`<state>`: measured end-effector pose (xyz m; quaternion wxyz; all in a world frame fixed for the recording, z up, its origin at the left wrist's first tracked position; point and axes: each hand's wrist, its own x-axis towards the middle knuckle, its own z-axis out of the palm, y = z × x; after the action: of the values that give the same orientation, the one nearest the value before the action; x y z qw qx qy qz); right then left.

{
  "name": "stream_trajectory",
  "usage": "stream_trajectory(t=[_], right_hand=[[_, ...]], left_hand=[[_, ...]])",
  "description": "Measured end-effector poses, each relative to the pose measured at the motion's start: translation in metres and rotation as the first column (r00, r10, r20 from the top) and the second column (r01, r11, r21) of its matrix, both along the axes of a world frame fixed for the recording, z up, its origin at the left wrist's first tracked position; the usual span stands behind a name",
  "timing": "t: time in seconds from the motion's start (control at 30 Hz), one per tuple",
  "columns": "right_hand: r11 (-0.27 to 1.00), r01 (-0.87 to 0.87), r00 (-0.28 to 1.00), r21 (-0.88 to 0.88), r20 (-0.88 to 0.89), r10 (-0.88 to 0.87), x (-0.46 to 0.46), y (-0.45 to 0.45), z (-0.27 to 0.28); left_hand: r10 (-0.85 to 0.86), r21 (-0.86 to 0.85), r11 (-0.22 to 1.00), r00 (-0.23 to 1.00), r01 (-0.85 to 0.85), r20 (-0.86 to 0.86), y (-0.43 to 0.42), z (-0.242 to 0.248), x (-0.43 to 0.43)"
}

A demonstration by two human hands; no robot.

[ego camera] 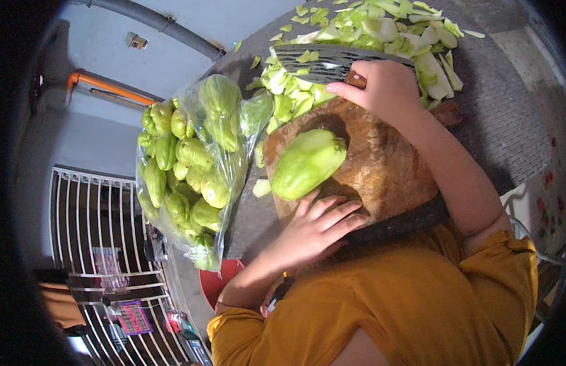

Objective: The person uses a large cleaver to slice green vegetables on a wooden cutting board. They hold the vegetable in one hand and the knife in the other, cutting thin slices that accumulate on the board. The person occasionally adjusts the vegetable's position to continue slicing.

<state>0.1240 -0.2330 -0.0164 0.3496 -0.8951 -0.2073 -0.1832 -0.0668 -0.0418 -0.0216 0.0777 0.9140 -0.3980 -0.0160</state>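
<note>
A pale green chayote [309, 164], partly peeled or trimmed, lies on a worn wooden cutting board [388, 169]. My left hand [326, 224] rests at the board's near left edge, palm down with fingers spread; its index fingertip is at the chayote's lower side, and I cannot tell whether it touches. My right hand [388, 87] grips the brown wooden handle of a wide-bladed knife [319, 61]. The broad, dark-streaked blade lies flat over a heap of green peelings [379, 27] beyond the board, with bits of peel on it.
To the left, a clear plastic bag [235, 178] bulges with whole chayotes [191, 155] at the table's edge. A loose pale slice [262, 188] lies beside the board on the grey table [498, 123]. Below the table edge is a red container [212, 281]; a white metal grille [104, 228] stands farther off.
</note>
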Motion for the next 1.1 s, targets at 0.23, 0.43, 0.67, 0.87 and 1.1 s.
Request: stream_trajectory(t=[0.23, 0.43, 0.67, 0.87, 1.1], right_hand=[[1.0, -0.014, 0.999, 0.028, 0.042, 0.013, 0.002, 0.001, -0.006], [0.994, -0.029, 0.999, 0.109, 0.048, 0.024, 0.001, 0.0, -0.005], [0.997, -0.02, 1.0, 0.078, 0.022, 0.019, 0.001, -0.001, -0.008], [0.996, -0.023, 1.0, 0.082, 0.023, 0.021, 0.001, -0.002, -0.003], [0.993, -0.038, 0.999, 0.109, -0.029, 0.041, 0.0, 0.001, -0.008]], left_hand=[[-0.034, -0.138, 0.99, 0.999, 0.028, -0.042, 0.019, -0.003, -0.018], [-0.02, -0.123, 0.992, 0.993, 0.005, -0.12, 0.024, 0.015, -0.018], [-0.078, -0.268, 0.954, 0.974, 0.135, 0.212, 0.002, 0.08, 0.003], [-0.255, -0.212, 0.938, 0.96, 0.275, 0.118, -0.003, 0.043, -0.007], [0.353, -0.467, 0.862, 0.894, -0.196, 0.277, 0.023, 0.037, -0.031]])
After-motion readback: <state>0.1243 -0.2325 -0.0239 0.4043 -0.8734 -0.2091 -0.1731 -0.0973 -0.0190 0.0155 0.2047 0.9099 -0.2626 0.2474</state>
